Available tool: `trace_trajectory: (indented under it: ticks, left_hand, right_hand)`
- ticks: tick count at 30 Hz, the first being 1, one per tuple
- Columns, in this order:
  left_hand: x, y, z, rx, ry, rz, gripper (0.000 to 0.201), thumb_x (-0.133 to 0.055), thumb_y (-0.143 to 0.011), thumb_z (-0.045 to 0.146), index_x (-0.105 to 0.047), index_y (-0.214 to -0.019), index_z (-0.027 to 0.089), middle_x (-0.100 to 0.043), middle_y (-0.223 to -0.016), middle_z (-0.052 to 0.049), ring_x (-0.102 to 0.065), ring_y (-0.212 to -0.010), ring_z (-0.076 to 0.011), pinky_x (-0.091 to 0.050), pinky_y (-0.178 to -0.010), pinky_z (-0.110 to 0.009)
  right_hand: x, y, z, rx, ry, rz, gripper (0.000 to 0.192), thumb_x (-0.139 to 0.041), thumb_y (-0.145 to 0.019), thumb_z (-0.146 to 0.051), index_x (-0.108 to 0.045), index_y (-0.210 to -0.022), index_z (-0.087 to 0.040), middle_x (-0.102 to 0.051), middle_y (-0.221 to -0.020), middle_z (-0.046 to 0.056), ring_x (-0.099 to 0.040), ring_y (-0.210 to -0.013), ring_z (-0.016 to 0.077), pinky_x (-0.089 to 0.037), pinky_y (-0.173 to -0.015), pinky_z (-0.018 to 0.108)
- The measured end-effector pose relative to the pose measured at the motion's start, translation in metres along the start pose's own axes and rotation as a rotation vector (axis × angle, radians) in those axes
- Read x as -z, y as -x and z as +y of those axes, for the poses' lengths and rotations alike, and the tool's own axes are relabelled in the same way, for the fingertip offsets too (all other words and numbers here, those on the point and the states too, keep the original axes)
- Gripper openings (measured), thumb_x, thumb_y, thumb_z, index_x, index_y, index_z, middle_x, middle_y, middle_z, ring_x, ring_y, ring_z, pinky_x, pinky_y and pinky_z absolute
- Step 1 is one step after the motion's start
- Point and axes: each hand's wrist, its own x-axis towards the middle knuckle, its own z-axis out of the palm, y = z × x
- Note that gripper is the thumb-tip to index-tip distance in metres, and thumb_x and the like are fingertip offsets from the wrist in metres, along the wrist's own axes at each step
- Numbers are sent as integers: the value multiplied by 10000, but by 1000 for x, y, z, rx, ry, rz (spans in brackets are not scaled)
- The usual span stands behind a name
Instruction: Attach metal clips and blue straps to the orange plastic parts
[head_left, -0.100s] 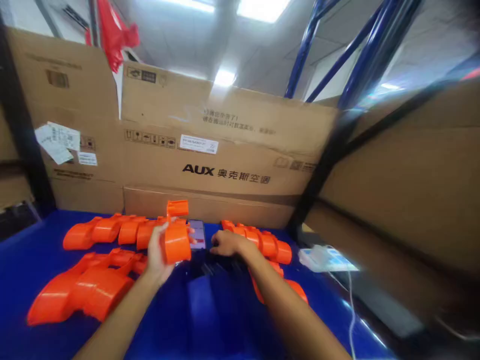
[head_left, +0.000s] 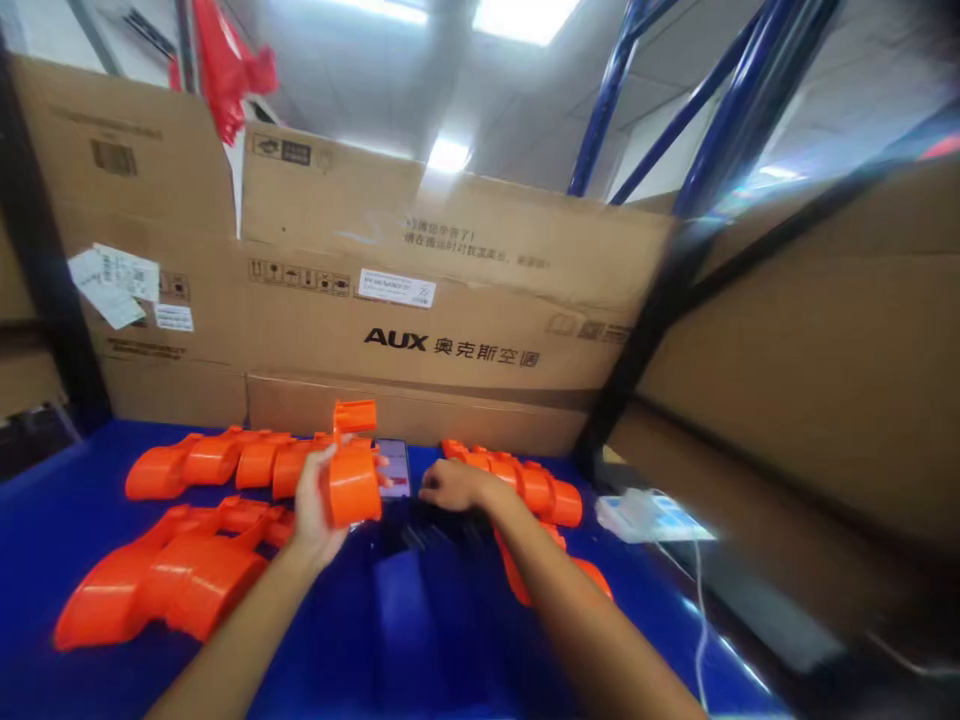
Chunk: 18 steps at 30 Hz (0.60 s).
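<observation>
My left hand (head_left: 316, 508) is wrapped round an orange plastic part (head_left: 355, 486), a rounded band with a smaller clip-like piece on top, raised above the blue surface. Over a blurred dark patch (head_left: 401, 525), perhaps small black pieces or a container, is my right hand (head_left: 454, 487). Its fingers are curled down and pressed together; what they hold, if anything, is hidden. A phone (head_left: 393, 468) with a lit screen lies between the hands, towards the back. Similar orange parts (head_left: 259, 463) stand in a row behind my left hand, and more orange parts (head_left: 536, 490) lie beyond my right forearm.
Larger-looking orange parts (head_left: 202, 580) sit at the near left on the blue surface (head_left: 315, 650). A cardboard wall (head_left: 450, 300) closes off the back. Dark rack posts (head_left: 622, 390) rise at both sides. At right lie a white-and-blue packet (head_left: 652, 517) and a white cable (head_left: 702, 640).
</observation>
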Motion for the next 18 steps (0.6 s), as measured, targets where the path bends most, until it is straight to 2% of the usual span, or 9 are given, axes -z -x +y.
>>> trace_trajectory:
  ticks: [6,9,13,16,18]
  left_hand:
    - [1,-1,1,-4,-13,-1,401,-521,-867,420,-499,-1196,191,-730,-954,-149,-737,-770,-363,-553,-460,-394]
    - [-1,0,2,1,-10,-4,415,-525,-864,427,-496,-1208,196,-726,-957,-144,-735,-785,-371,-549,-432,-393]
    - [-2,2,3,5,3,0,386,-520,-869,428,-512,-1182,201,-727,-970,-152,-735,-814,-378,-560,-442,-407]
    - [3,0,5,3,36,4,358,-527,-874,417,-542,-1149,188,-737,-934,-143,-741,-751,-353,-569,-470,-409]
    - [7,-3,7,48,111,-15,361,-525,-882,437,-569,-1124,173,-743,-877,-127,-740,-693,-329,-571,-475,-393]
  right_hand:
    - [2,2,1,46,-68,81,343,-503,-855,-136,-745,-1084,-219,-774,-1022,29,-694,-907,167,-451,-763,205]
    - [0,2,2,52,-91,112,335,-496,-855,-117,-754,-1042,-220,-781,-961,22,-703,-866,165,-462,-750,208]
    - [-2,3,3,60,-92,178,344,-485,-858,-92,-754,-1034,-215,-773,-1016,36,-695,-930,180,-457,-802,226]
    - [-1,4,2,79,-78,214,317,-489,-872,-116,-756,-1013,-213,-770,-1012,47,-692,-923,191,-449,-802,241]
    - [0,4,-2,103,-68,230,283,-499,-882,-144,-757,-982,-207,-769,-985,58,-689,-897,200,-443,-786,251]
